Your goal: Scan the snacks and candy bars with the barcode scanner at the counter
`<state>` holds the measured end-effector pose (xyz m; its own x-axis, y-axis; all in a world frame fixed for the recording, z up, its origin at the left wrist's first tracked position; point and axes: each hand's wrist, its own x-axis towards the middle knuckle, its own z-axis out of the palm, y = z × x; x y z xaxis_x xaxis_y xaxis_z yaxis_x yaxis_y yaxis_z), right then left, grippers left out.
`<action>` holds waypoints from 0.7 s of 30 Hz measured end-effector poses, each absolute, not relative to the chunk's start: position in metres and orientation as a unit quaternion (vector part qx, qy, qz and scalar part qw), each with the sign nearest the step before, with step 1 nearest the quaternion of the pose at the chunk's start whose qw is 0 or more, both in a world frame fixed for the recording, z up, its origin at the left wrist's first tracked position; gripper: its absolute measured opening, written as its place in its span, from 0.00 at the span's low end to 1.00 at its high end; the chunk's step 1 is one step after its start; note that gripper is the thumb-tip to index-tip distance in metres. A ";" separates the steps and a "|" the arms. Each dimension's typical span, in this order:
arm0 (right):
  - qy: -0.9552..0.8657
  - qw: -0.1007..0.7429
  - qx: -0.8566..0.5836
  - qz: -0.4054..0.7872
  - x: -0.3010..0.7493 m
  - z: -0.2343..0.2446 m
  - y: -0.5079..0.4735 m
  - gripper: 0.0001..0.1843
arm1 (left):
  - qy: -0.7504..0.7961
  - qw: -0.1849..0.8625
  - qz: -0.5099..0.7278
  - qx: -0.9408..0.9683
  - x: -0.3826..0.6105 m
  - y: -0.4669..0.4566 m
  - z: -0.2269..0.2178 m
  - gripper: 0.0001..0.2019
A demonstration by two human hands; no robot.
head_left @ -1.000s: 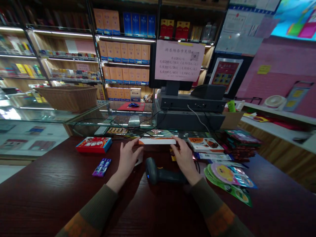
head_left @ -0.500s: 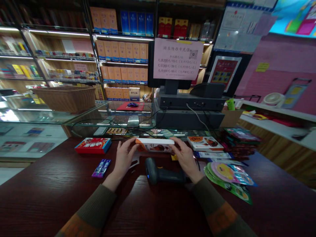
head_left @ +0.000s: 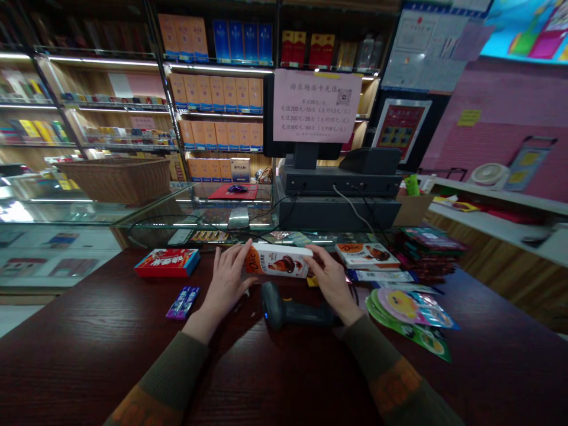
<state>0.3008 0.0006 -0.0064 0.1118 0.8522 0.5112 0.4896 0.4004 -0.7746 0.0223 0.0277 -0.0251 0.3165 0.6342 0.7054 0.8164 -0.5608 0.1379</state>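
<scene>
A white and orange Dove chocolate box (head_left: 279,262) is held up above the table, its printed front tilted toward me. My right hand (head_left: 331,281) grips its right end between thumb and fingers. At the left end, my left hand (head_left: 226,275) has the box edge between its index finger and thumb, the other fingers stretched out. Just below the box lies a dark barcode scanner (head_left: 293,312) on its side. A second Dove box (head_left: 368,257) rests flat to the right of my right hand. Two small purple packets (head_left: 183,303) lie left of my left hand.
A red candy box (head_left: 167,262) sits at the table's left. Green and pink packages (head_left: 410,313) and a stack of dark packets (head_left: 428,251) are at the right. Behind stand a cash register (head_left: 339,198) and a glass counter (head_left: 199,207) bearing a wicker basket (head_left: 118,177).
The chocolate box has turned so that its printed front shows more fully toward me. My left hand has rolled, its fingers now pointing more upward. The scanner stays where it was.
</scene>
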 end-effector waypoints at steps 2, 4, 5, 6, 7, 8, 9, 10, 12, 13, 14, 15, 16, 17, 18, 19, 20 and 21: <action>-0.652 0.532 -0.522 0.139 0.300 -0.006 -0.001 0.21 | -0.457 0.127 -0.368 -0.800 0.023 0.027 -0.026 0.48; -0.656 0.529 -0.523 0.127 0.298 -0.005 -0.002 0.21 | -0.456 0.123 -0.374 -0.798 0.023 0.028 -0.027 0.46; -0.654 0.528 -0.525 0.132 0.298 -0.005 -0.003 0.21 | -0.454 0.118 -0.383 -0.796 0.023 0.028 -0.027 0.46; -0.651 0.527 -0.527 0.142 0.298 -0.005 -0.003 0.21 | -0.450 0.111 -0.399 -0.791 0.023 0.028 -0.026 0.46; -0.646 0.529 -0.527 0.157 0.298 -0.005 -0.003 0.21 | -0.446 0.101 -0.422 -0.783 0.024 0.028 -0.026 0.46; -0.639 0.534 -0.525 0.174 0.299 -0.006 -0.002 0.21 | -0.440 0.087 -0.449 -0.773 0.025 0.028 -0.024 0.47; -0.631 0.542 -0.520 0.193 0.299 -0.007 -0.001 0.22 | -0.433 0.070 -0.477 -0.761 0.025 0.027 -0.023 0.47; -0.622 0.550 -0.514 0.214 0.300 -0.008 0.001 0.22 | -0.425 0.052 -0.502 -0.751 0.026 0.026 -0.021 0.47; -0.604 0.562 -0.504 0.255 0.302 -0.012 0.004 0.22 | -0.409 0.020 -0.533 -0.740 0.028 0.022 -0.017 0.44; -0.598 0.565 -0.499 0.272 0.303 -0.014 0.006 0.23 | -0.403 0.011 -0.539 -0.739 0.029 0.021 -0.015 0.42; -0.596 0.567 -0.493 0.284 0.304 -0.016 0.008 0.22 | -0.397 0.008 -0.543 -0.740 0.029 0.019 -0.013 0.39; -0.596 0.567 -0.488 0.292 0.305 -0.018 0.009 0.22 | -0.393 0.010 -0.545 -0.741 0.030 0.017 -0.011 0.36; -0.598 0.567 -0.482 0.296 0.306 -0.019 0.010 0.22 | -0.389 0.014 -0.545 -0.743 0.030 0.015 -0.010 0.33; -0.601 0.567 -0.478 0.298 0.306 -0.021 0.011 0.21 | -0.386 0.019 -0.545 -0.744 0.030 0.014 -0.009 0.31; -0.602 0.567 -0.475 0.300 0.306 -0.022 0.012 0.21 | -0.384 0.022 -0.545 -0.745 0.030 0.013 -0.009 0.30; -0.603 0.566 -0.474 0.303 0.306 -0.024 0.013 0.20 | -0.382 0.023 -0.545 -0.746 0.030 0.012 -0.008 0.29; -0.603 0.565 -0.474 0.305 0.306 -0.025 0.014 0.20 | -0.381 0.023 -0.545 -0.747 0.030 0.012 -0.008 0.28; -0.604 0.563 -0.474 0.306 0.306 -0.025 0.014 0.21 | -0.380 0.022 -0.545 -0.747 0.030 0.012 -0.008 0.28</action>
<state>0.3065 0.0139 -0.0252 0.0837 0.9170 0.3899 0.2290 0.3631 -0.9032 0.0296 0.0115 -0.0082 0.1177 0.5442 0.8306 0.5914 -0.7103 0.3816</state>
